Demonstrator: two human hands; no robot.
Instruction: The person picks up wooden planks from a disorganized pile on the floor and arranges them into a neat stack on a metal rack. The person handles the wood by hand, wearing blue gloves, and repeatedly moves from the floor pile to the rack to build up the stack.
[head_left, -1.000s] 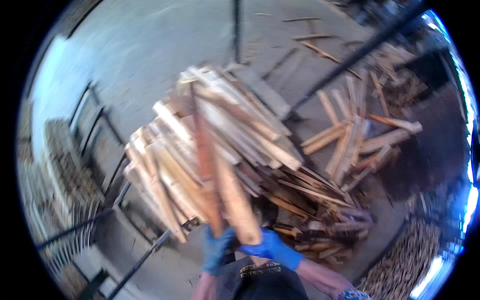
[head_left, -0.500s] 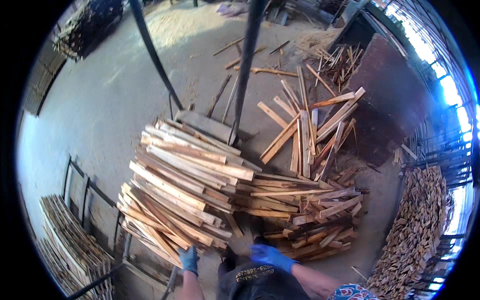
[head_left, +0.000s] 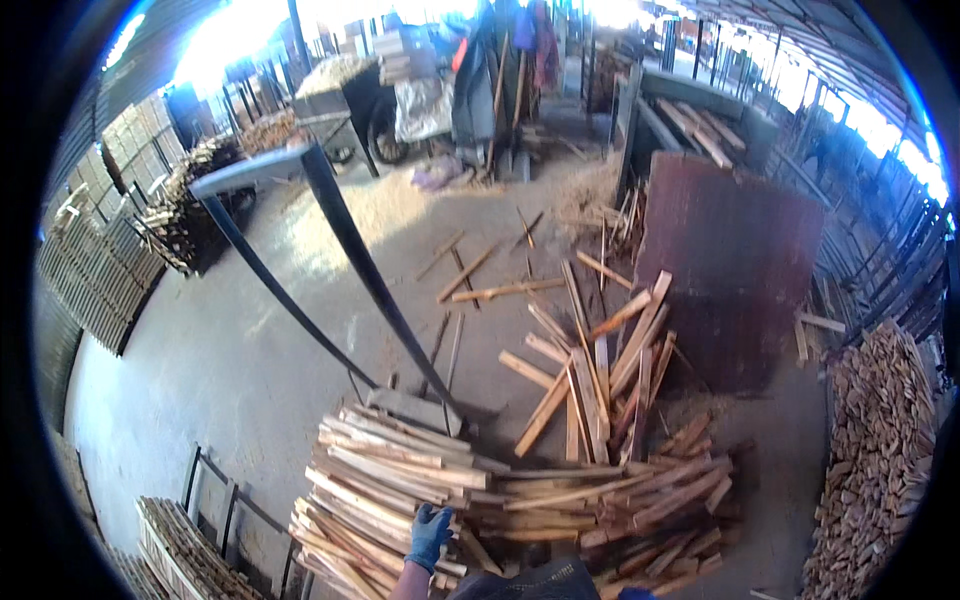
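Note:
My left hand (head_left: 428,536), in a blue glove, reaches up to the near ends of a stack of long wooden slats (head_left: 385,480). Its fingers look spread against the slat ends, and I see no slat gripped in them. Of my right hand (head_left: 637,594) only a sliver of blue glove shows at the lower edge; its fingers are hidden. A second pile of rougher slats (head_left: 640,500) lies to the right, against the first stack. The slats on the left lie roughly side by side, with uneven ends.
Behind the stack rises a dark metal cart handle (head_left: 375,255). Loose slats (head_left: 590,390) lean in a heap before a reddish-brown board (head_left: 735,270). Cut wood is piled high (head_left: 875,450) at the right. Slat bundles (head_left: 185,545) stand lower left; sawdust (head_left: 350,225) covers floor farther back.
The view has tilted up, showing more of the far yard. My left hand has moved right along the slat ends. My right hand has dropped almost out of view.

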